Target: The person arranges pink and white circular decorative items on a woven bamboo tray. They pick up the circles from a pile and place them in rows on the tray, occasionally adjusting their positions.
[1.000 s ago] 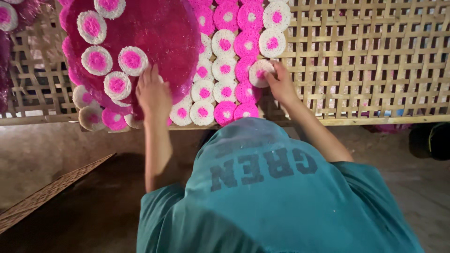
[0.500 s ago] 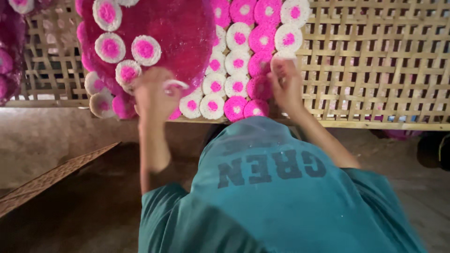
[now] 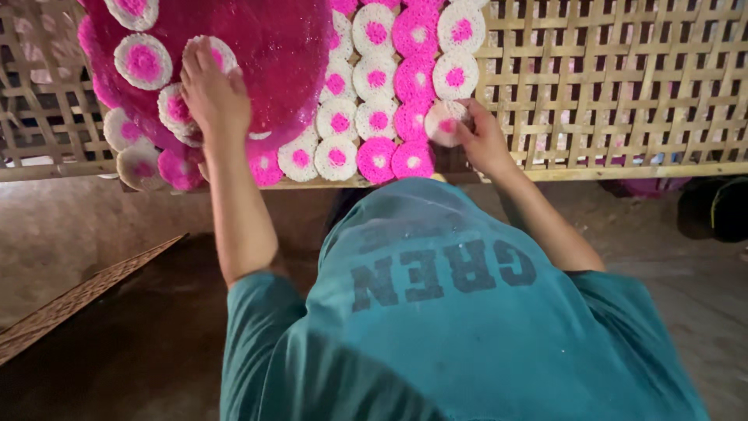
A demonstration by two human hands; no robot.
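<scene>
1. Head view, setting: bamboo rack [image 3: 623, 93] across the top, dirt floor [image 3: 117, 359] below, teal shirt [image 3: 467, 327] filling the foreground, woven mat [image 3: 70, 300] lying well below the tray, to its left.
2. Change, left hand [image 3: 210, 93]: a moment ago curled at the lower edge of the tray [image 3: 265, 47]; now higher up and on the tray, laid open and flat, fingers spread over a white disc, gripping nothing that shows.
3. Change, right hand [image 3: 483, 140]: earlier raised among the rows just right of the tray; now lower, at the right end of those rows, thumb and fingers pinched on one disc [image 3: 446, 122], white with a pink centre, touching its neighbours.
4. Judged from that: one more disc being set down at the row's end, next batch being felt for on the tray.
5. Tray contents: loose discs along its left and lower rim, some overlapping, middle bare magenta.
6. Rack contents: rows of discs [image 3: 374, 117] just right of the tray, white and pink, edge to edge; open lattice further right.
</scene>
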